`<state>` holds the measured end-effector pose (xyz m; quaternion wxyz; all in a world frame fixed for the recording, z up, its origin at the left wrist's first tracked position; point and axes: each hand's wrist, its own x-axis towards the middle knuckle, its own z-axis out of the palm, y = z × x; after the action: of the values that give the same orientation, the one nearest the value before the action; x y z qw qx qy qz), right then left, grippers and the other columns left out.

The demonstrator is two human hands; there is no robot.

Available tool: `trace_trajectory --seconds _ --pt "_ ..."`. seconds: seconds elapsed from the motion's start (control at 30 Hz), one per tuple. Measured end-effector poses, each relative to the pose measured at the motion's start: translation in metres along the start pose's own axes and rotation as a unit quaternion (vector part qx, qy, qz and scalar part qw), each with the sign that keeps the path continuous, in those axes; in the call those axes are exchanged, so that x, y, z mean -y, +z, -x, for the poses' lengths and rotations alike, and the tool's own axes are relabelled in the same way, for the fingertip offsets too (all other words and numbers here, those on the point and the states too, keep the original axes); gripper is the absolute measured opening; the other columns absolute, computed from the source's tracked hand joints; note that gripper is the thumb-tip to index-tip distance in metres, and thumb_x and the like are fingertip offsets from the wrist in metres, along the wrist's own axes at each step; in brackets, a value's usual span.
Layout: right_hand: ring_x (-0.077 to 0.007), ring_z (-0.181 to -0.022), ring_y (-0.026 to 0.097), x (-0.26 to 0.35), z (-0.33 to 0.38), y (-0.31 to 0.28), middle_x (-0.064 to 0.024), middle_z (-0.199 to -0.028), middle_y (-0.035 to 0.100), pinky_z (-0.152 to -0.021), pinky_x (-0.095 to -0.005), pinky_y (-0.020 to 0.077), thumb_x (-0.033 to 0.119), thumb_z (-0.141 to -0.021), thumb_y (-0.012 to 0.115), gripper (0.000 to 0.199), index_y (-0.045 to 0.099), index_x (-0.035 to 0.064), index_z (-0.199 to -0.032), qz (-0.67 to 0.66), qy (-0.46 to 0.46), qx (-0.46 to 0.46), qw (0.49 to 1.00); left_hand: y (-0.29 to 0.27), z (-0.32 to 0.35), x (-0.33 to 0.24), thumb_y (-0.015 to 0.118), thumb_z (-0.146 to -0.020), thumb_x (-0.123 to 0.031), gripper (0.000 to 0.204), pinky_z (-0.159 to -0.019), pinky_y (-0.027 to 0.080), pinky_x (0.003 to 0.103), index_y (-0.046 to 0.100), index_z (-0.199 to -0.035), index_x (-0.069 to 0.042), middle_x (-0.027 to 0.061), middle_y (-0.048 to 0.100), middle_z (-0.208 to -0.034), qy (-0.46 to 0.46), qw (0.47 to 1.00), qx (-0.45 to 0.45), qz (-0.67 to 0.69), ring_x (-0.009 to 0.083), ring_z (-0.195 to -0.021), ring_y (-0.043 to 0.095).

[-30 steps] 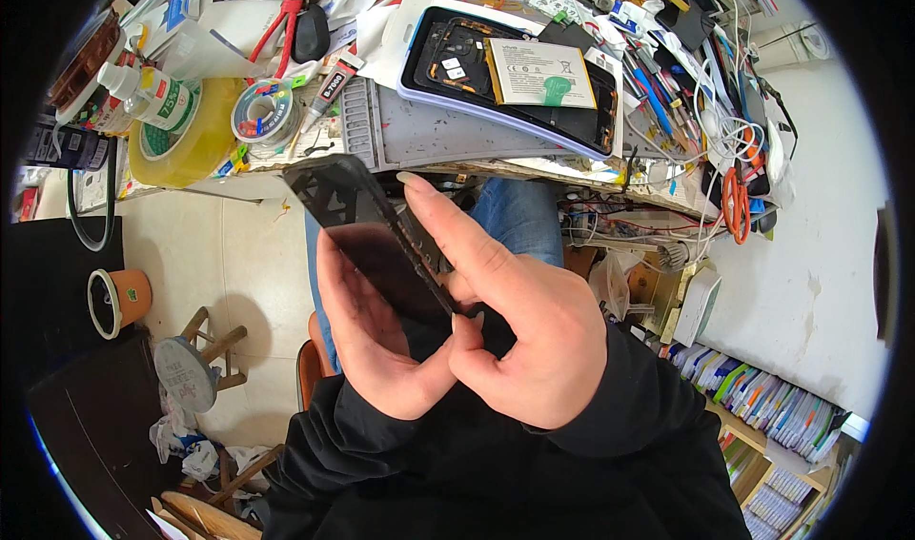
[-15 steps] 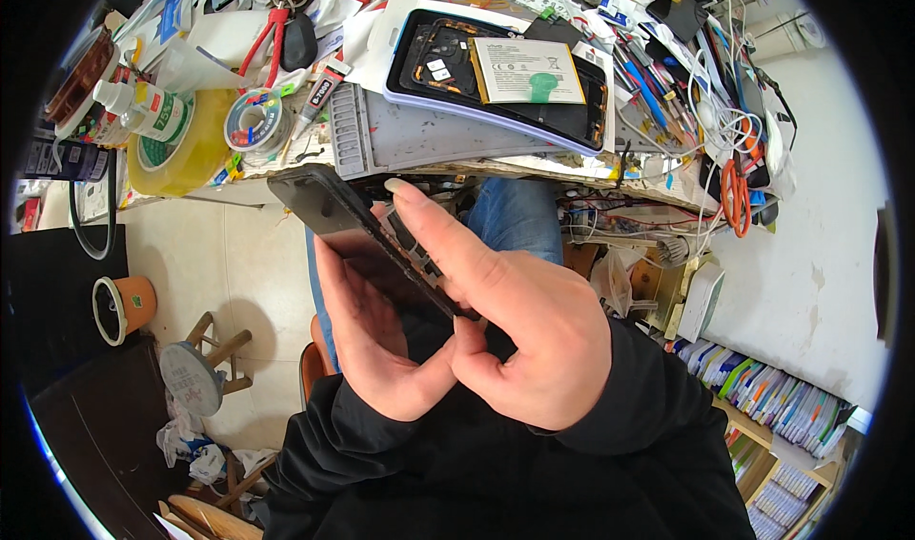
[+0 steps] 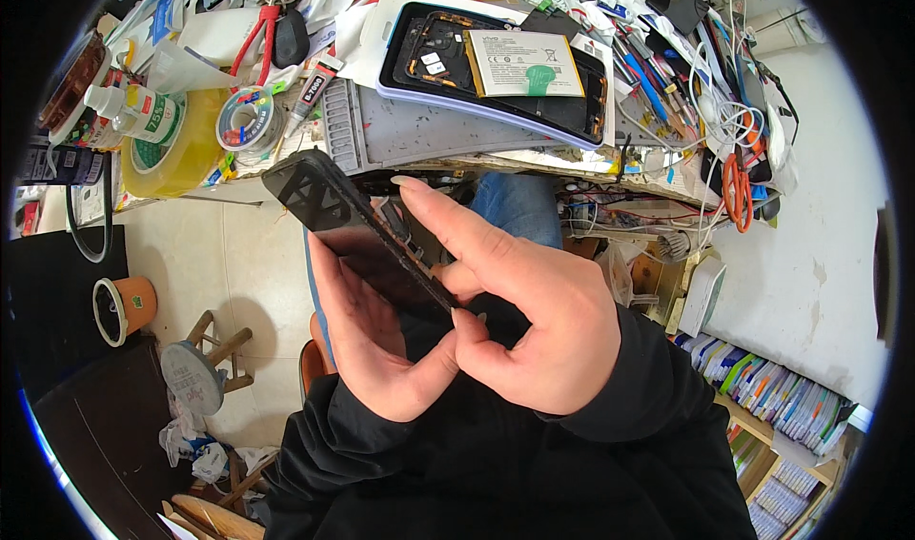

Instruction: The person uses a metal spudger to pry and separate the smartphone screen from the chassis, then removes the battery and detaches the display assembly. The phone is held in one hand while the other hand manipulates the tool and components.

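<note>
Above my lap, both hands hold a phone screen assembly (image 3: 372, 246), a thin dark slab tilted with its glossy face to the left. Its back, where small metallic parts show, is turned toward my right hand. My left hand (image 3: 376, 364) cradles the glossy side from below, its fingers partly behind the slab. With thumb and bent fingers, my right hand (image 3: 543, 326) pinches the lower edge, while its index finger points up beside the back. Beyond them, a phone frame with a lilac edge (image 3: 572, 138) lies on the bench, and a white battery (image 3: 510, 56) rests on it.
Tools and cables crowd the workbench (image 3: 667, 163). A solder reel (image 3: 246, 121), a glue tube (image 3: 313, 90), a white-capped bottle (image 3: 143, 111) and yellow tape (image 3: 186, 173) stand at its left. A stool (image 3: 195, 378) and an orange bin (image 3: 133, 306) are on the floor.
The slab's upper end has tilted slightly, and a dark patterned reflection now shows on its glossy face. My right hand has shifted a little up and right, its fingers bending behind the lower edge.
</note>
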<state>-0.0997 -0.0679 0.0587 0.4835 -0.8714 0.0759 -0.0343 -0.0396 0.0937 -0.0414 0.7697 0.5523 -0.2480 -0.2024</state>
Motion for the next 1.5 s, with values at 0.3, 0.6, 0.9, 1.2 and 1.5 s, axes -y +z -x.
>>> trace_trajectory --seconds 0.3,0.6,0.9,1.2,1.5 --pt "-0.0195 -0.089 0.075 0.005 0.001 0.002 -0.0123 -0.101 0.077 -0.089 -0.0296 0.0566 -0.015 -0.076 0.064 0.093 0.041 0.0061 -0.163 -0.024 0.024 -0.002 0.999 -0.008 -0.005 -0.008 0.068 -0.076 0.012 0.120 -0.116 0.041 0.043 -0.007 -0.169 -0.002 0.0211 0.036 -0.160 -0.005 0.999 0.040 0.015 0.0311 -0.142 0.049" --pt "-0.0289 -0.081 0.071 0.011 0.002 0.003 -0.0103 -0.098 0.076 -0.077 -0.0354 0.0575 -0.013 -0.072 0.068 0.091 0.048 0.0062 -0.159 0.075 -0.011 -0.018 0.997 -0.012 -0.017 -0.029 0.072 -0.081 0.006 0.114 -0.115 0.044 0.044 -0.003 -0.167 0.002 0.0232 0.049 -0.148 -0.075 0.995 0.032 -0.063 0.0327 -0.138 0.054" --pt "-0.0287 -0.073 0.068 0.012 0.004 0.000 -0.0102 -0.086 0.071 -0.070 -0.0388 0.0556 -0.015 -0.067 0.067 0.086 0.056 0.0001 -0.151 0.116 -0.089 -0.064 0.987 0.001 -0.012 -0.042 0.075 -0.081 0.007 0.121 -0.117 0.043 0.047 -0.010 -0.168 -0.002 0.0270 0.027 -0.166 -0.064 0.997 -0.024 -0.027 0.0383 -0.149 0.044" --pt "-0.0267 -0.062 0.062 0.011 0.004 0.007 -0.0077 -0.073 0.064 -0.068 -0.0383 0.0537 -0.014 -0.067 0.070 0.084 0.059 -0.0011 -0.149 0.101 -0.128 -0.072 0.984 -0.001 -0.011 -0.037 0.069 -0.077 0.007 0.114 -0.116 0.045 0.044 0.001 -0.168 0.000 0.0227 0.030 -0.166 -0.078 0.997 -0.019 -0.003 0.0327 -0.148 0.046" --pt "-0.0250 -0.076 0.071 0.012 0.007 0.009 -0.0069 -0.088 0.073 -0.079 -0.0373 0.0558 -0.011 -0.064 0.074 0.085 0.061 0.0001 -0.147 0.084 -0.124 -0.069 0.986 0.003 -0.022 -0.048 0.051 -0.074 0.007 0.092 -0.113 0.047 0.039 0.025 -0.161 0.003 0.0160 0.052 -0.145 -0.171 0.976 -0.081 0.107 0.0250 -0.131 0.058"
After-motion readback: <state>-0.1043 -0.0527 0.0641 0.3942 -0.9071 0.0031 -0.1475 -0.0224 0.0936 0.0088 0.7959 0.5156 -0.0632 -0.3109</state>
